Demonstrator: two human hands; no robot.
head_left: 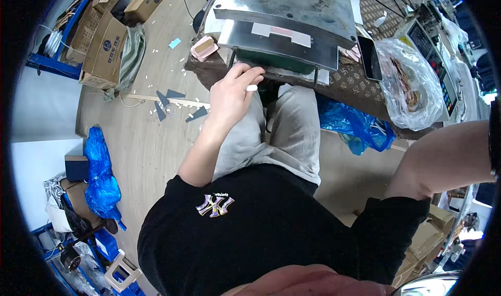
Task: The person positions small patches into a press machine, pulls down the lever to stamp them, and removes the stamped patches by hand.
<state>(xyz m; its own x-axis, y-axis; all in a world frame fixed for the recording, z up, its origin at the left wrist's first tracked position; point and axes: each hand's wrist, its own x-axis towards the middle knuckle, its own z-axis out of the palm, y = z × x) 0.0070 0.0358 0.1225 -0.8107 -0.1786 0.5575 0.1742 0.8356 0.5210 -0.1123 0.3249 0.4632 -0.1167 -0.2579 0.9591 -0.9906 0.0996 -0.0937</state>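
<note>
At upper centre, the left hand (237, 90), fingers curled, holds a small white stick (251, 88) just below the front edge of a metal press (284, 16). A white notched piece (282, 34) lies on the press's lower ledge. The right arm (446, 155) extends off the right edge; its hand is unseen. A black phone (369, 58) lies at upper right.

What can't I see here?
All in head view:
Right hand: cut off by the right edge.
Small white rod: partly hidden by the bare left hand.
Lettering on the brown cardboard box: too small.
Some contents of the clear plastic bag: behind its folds.
</note>
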